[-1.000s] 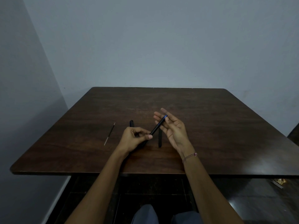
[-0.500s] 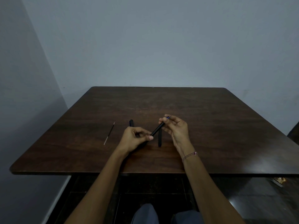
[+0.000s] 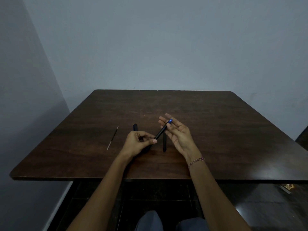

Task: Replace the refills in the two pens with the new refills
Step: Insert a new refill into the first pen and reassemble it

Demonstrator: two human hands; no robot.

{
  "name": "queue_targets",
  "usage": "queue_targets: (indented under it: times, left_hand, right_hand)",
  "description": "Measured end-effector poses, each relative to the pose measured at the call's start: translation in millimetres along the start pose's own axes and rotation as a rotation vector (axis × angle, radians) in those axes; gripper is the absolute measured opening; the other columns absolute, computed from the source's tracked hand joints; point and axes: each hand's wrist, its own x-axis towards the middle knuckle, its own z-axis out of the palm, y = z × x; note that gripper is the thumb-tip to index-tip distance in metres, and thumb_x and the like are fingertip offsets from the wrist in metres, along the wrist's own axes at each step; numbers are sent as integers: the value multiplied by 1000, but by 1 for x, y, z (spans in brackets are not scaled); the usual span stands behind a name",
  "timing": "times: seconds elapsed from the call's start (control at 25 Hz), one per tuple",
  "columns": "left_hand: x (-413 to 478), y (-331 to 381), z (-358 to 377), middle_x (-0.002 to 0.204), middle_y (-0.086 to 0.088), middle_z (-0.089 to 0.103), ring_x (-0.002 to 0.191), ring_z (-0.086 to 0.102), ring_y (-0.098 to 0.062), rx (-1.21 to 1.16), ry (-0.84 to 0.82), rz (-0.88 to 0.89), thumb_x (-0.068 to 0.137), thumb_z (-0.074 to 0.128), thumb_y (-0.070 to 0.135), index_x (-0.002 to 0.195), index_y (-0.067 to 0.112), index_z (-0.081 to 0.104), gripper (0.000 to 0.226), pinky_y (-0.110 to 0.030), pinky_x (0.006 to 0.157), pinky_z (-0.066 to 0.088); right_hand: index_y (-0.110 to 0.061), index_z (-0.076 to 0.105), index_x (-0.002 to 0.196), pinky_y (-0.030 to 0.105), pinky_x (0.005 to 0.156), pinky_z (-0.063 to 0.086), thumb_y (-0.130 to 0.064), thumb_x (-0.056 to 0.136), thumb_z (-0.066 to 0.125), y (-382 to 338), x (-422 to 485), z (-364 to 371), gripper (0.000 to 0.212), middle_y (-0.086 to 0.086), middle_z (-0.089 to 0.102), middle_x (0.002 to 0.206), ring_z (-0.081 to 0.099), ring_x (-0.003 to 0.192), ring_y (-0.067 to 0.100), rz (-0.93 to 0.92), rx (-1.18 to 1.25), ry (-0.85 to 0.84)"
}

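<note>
My left hand [image 3: 139,142] grips the lower end of a black pen [image 3: 160,133] and holds it slanted up to the right above the table. Its blue tip section [image 3: 170,121] lies against the straightened fingers of my right hand [image 3: 178,135], with the thumb beside it. A second black pen [image 3: 164,142] lies on the table under the held one. Another black pen part [image 3: 135,127] pokes out behind my left hand. A thin refill [image 3: 113,138] lies on the table to the left.
The dark wooden table [image 3: 225,130] stands against a grey wall, with another wall close on the left. My knees show below the near edge [image 3: 150,179]. A small object [image 3: 287,187] lies on the floor at the right.
My right hand, which pinched the pen's tip half a second ago, has spread its fingers straight again. The left hand keeps its grip and the pen stays in place.
</note>
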Motion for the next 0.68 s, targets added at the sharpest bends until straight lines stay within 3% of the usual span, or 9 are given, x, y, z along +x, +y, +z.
queue_targets:
  times: [0.16, 0.44, 0.68]
  left_hand:
    - [-1, 1, -1, 60, 3, 62, 56, 58, -3, 6, 1, -3, 73, 79, 18, 81, 19, 73, 11, -14, 58, 48]
    - [0, 0, -1, 61, 6, 65, 60, 62, -2, 31, 7, 19, 71, 81, 22, 80, 24, 73, 12, -15, 64, 47]
    - [-1, 0, 0, 57, 9, 66, 60, 62, -2, 13, -14, 26, 69, 81, 21, 75, 29, 72, 13, -6, 62, 46]
  right_hand:
    - [-7, 59, 117, 26, 85, 55, 5, 92, 46, 0, 0, 0, 31, 10, 71, 109, 66, 106, 20, 20, -15, -17]
    - [-10, 67, 96, 24, 69, 57, -4, 73, 69, 2, 2, -1, 24, 8, 75, 87, 72, 85, 18, -28, -119, 139]
    - [-13, 56, 73, 24, 69, 57, 1, 71, 71, 4, 4, 1, 21, -2, 67, 69, 67, 70, 12, -109, -216, 220]
